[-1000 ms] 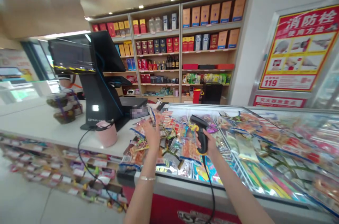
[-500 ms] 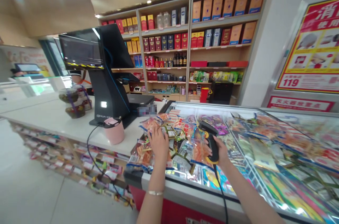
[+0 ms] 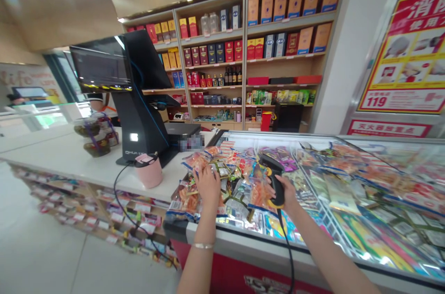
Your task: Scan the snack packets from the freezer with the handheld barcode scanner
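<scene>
My right hand [image 3: 287, 192] is wrapped round the grip of a black and yellow handheld barcode scanner [image 3: 277, 187], whose head points up and left. A black cable runs down from the scanner's handle. My left hand [image 3: 208, 185], with a bracelet at the wrist, has its fingers curled onto a clear snack packet [image 3: 197, 162] with orange contents; its fingertips are partly hidden. Another orange snack packet [image 3: 184, 201] lies to the left of that hand. Just left of the scanner is one more such packet [image 3: 259, 192]. Several dark green packets [image 3: 238, 194] lie between my hands.
The packets lie in and over a glass-topped display freezer [image 3: 313, 257]. On its left, a white counter [image 3: 59, 150] carries a black checkout terminal [image 3: 139, 118], a pink cup [image 3: 149, 173] and stacked tubs [image 3: 95, 138]. A black cable hangs before the counter's shelves. Boxed goods fill the back shelves [image 3: 245, 71].
The view has shifted slightly. My right hand and the scanner stay near the same packet, the scanner a little higher and further left. My left hand keeps its place on its packet.
</scene>
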`<state>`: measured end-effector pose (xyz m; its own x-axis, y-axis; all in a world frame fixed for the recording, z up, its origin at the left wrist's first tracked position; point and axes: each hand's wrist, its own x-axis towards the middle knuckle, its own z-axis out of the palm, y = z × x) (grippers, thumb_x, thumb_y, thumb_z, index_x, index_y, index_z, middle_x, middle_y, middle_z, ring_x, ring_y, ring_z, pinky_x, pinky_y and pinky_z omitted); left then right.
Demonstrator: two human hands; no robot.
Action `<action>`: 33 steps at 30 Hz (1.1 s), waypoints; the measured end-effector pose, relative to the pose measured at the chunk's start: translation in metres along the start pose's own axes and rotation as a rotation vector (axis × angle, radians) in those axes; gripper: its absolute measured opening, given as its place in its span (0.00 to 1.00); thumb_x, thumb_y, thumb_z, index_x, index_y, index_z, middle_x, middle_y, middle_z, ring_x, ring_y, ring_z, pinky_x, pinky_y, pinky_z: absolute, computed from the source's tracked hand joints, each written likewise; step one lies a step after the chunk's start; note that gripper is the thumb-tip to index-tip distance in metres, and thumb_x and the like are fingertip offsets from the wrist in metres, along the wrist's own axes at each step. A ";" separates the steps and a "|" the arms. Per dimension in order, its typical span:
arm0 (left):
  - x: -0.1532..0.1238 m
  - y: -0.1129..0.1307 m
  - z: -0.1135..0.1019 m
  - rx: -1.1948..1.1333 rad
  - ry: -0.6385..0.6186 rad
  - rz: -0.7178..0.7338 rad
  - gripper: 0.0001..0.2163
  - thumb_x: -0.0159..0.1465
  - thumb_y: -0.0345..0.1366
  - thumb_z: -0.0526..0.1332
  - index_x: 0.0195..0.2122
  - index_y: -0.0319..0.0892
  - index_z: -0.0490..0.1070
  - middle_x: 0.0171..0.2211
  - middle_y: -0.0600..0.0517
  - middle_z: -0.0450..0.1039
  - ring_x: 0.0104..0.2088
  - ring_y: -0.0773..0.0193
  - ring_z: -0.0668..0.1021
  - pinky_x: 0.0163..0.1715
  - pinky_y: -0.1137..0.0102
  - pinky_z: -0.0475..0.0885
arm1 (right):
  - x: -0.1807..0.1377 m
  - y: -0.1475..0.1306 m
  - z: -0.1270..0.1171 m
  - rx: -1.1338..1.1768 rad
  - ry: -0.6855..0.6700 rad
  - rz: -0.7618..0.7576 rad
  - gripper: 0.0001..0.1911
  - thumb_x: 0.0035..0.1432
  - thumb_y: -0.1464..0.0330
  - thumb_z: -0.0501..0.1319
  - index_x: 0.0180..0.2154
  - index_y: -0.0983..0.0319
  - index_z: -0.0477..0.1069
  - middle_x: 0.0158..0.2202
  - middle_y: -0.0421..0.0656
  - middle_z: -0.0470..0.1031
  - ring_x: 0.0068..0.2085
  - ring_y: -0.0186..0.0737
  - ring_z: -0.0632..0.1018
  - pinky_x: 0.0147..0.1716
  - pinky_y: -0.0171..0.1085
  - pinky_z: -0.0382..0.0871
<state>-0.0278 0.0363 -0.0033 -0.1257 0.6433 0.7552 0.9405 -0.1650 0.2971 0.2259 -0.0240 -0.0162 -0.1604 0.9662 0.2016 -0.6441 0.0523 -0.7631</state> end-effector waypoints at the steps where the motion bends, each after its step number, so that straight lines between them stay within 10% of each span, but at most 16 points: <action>1: 0.000 0.000 0.000 -0.001 -0.002 -0.001 0.15 0.63 0.35 0.50 0.46 0.36 0.71 0.44 0.40 0.76 0.55 0.49 0.69 0.62 0.50 0.50 | 0.000 0.000 0.000 0.000 -0.007 0.004 0.14 0.51 0.57 0.61 0.30 0.61 0.65 0.17 0.38 0.58 0.16 0.31 0.58 0.14 0.29 0.53; 21: 0.012 0.007 -0.006 -0.102 0.080 -0.029 0.17 0.64 0.38 0.49 0.44 0.35 0.71 0.46 0.37 0.73 0.49 0.49 0.73 0.57 0.51 0.57 | -0.018 -0.030 0.015 -0.144 0.067 -0.066 0.16 0.45 0.57 0.61 0.28 0.63 0.65 0.14 0.39 0.63 0.15 0.33 0.63 0.14 0.31 0.58; 33: -0.007 0.204 -0.007 -0.458 -0.085 0.299 0.13 0.63 0.35 0.50 0.45 0.38 0.70 0.51 0.40 0.70 0.51 0.51 0.71 0.53 0.59 0.64 | -0.129 -0.155 -0.042 -0.354 0.467 -0.402 0.14 0.47 0.63 0.68 0.29 0.62 0.66 0.16 0.37 0.66 0.15 0.33 0.66 0.13 0.31 0.60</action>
<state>0.1628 -0.0070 0.0564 0.1697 0.5730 0.8018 0.6957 -0.6459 0.3144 0.3779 -0.1465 0.0499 0.4274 0.8578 0.2855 -0.2914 0.4297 -0.8547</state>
